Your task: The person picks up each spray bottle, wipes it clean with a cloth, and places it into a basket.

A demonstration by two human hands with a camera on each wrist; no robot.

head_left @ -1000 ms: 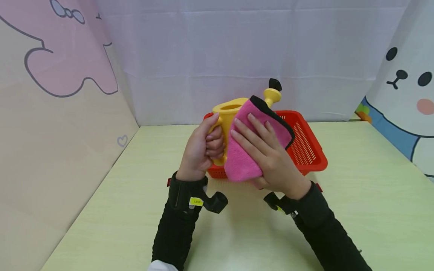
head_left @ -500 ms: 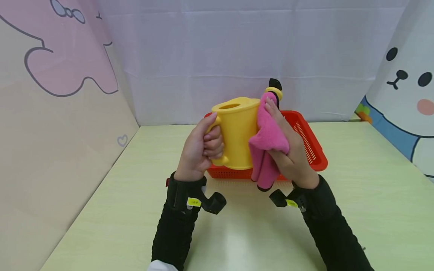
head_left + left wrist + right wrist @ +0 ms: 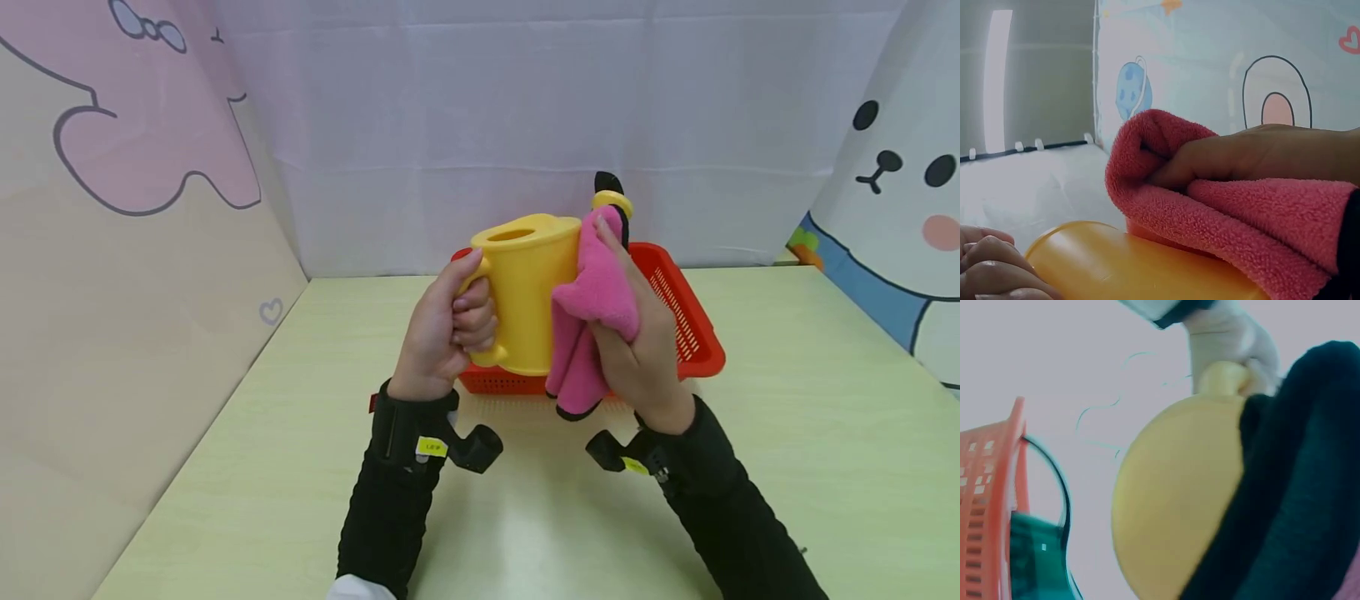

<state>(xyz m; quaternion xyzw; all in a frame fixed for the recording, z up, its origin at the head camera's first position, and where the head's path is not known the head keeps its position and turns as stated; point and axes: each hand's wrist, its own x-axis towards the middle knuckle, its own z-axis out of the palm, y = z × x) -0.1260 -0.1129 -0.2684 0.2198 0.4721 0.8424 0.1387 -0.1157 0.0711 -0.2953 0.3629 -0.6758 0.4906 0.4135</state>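
Note:
My left hand (image 3: 450, 325) grips the handle of a yellow toy watering can (image 3: 531, 304), held upright in front of the red basket. On the can's right side, my right hand (image 3: 647, 350) holds a bunched pink cloth (image 3: 596, 292) with black edging, its fingers up along the spout. Only the spout's yellow rose (image 3: 613, 202) shows above the cloth. In the left wrist view, the thumb is tucked into a fold of the fuzzy cloth (image 3: 1172, 194), which lies against the can (image 3: 1129, 269). The can's round base (image 3: 1172, 494) faces the right wrist camera.
Behind the can, the red perforated basket (image 3: 701, 354) stands on the pale wooden table (image 3: 810, 467). A green object (image 3: 1035, 553) and a thin black arc (image 3: 1063, 487) show by it in the right wrist view. A black tip (image 3: 607, 182) rises behind the spout. A white curtain (image 3: 450, 125) hangs at the back.
The cloth and right hand have moved from the can's front, where the palm pressed it flat, to the spout side, bunching the cloth. The left hand keeps its grip.

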